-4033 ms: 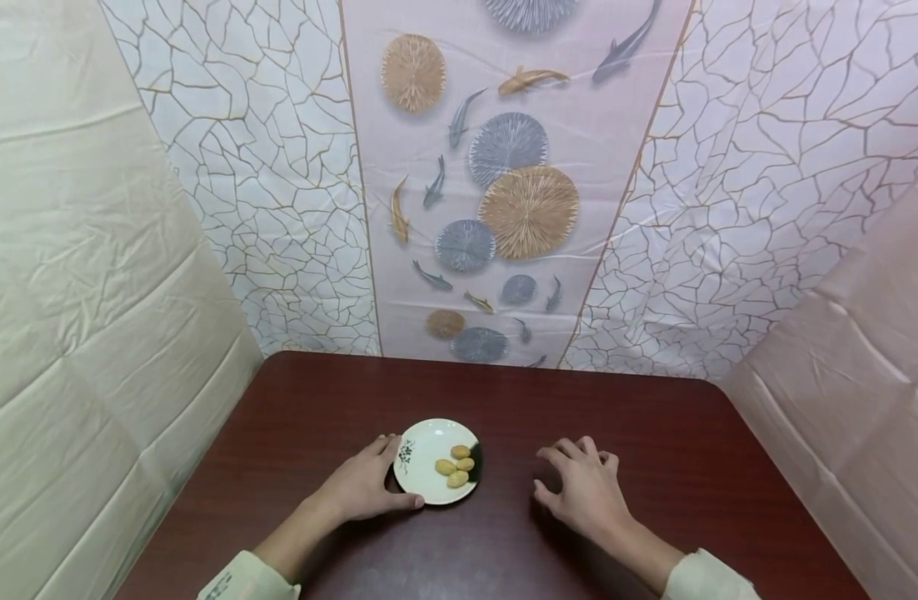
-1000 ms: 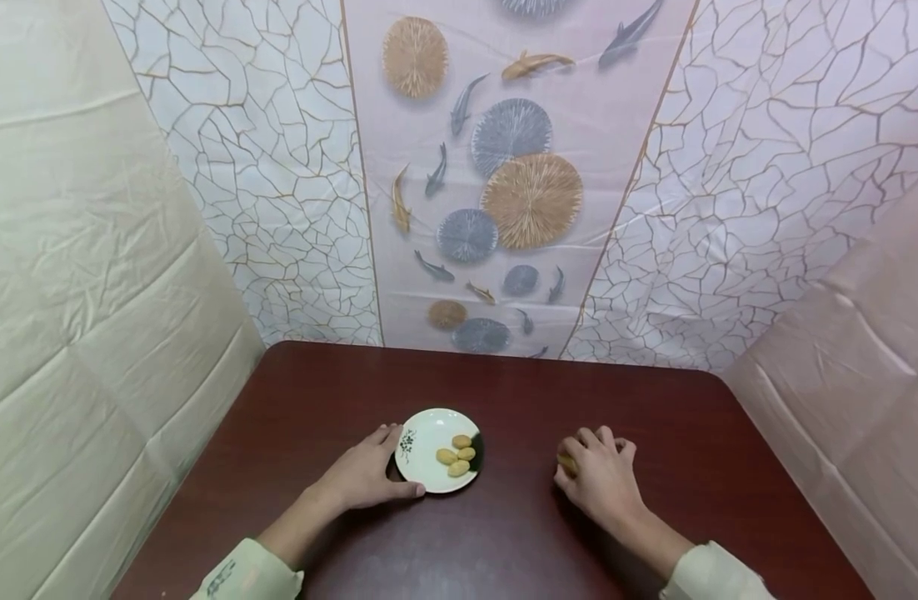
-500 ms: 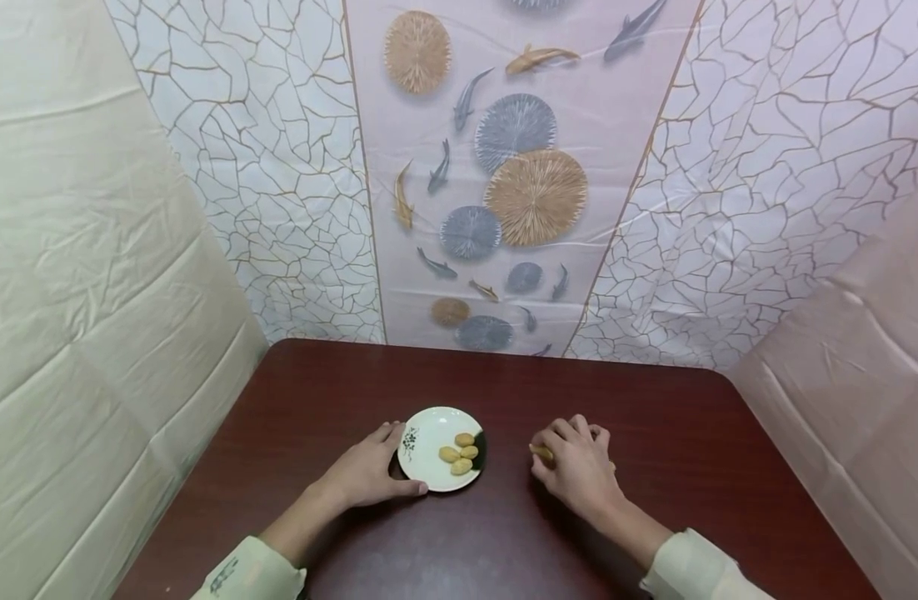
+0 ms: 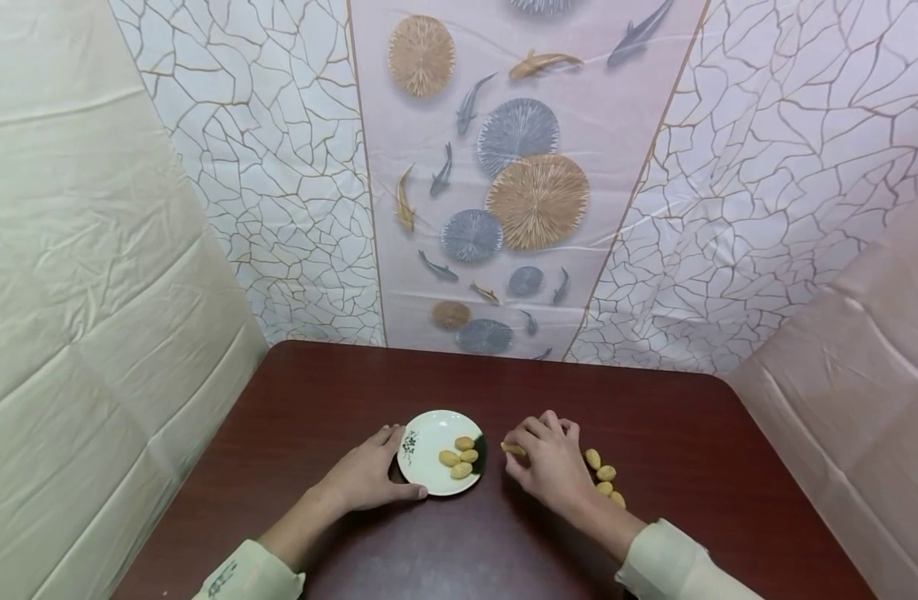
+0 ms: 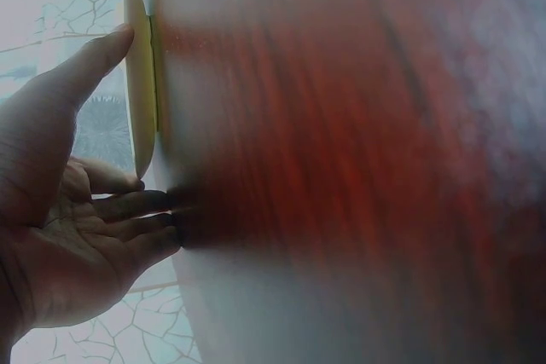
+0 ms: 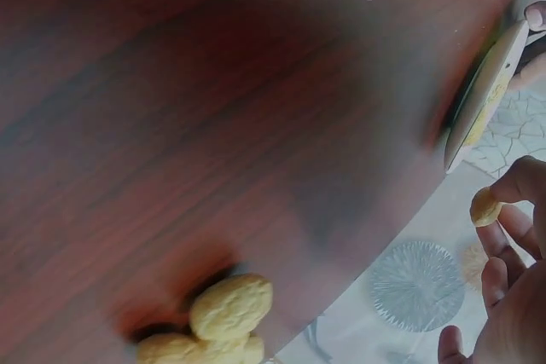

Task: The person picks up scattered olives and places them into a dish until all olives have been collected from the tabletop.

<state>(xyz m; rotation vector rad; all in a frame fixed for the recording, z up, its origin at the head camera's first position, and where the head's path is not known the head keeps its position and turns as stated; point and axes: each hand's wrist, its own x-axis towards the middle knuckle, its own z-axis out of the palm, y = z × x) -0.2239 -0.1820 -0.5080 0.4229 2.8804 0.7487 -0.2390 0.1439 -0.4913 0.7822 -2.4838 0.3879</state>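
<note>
My left hand holds the rim of a small white plate with a floral print and a dark patch, thumb at the near edge and fingers along the left. Several small oval yellow biscuits lie on the plate's right side. Just right of the plate, my right hand pinches another biscuit between thumb and fingers; in the right wrist view this held biscuit is above the table. Several loose biscuits lie on the table, partly hidden behind my right wrist.
The dark red-brown table has a glossy top with rounded far corners. A patterned cloth with printed fish and discs hangs behind it. Pale quilted cloth walls close in both sides.
My right hand went right, picked up a biscuit there, then moved left towards the plate with it, uncovering the loose biscuits. My left hand and the plate have stayed in place.
</note>
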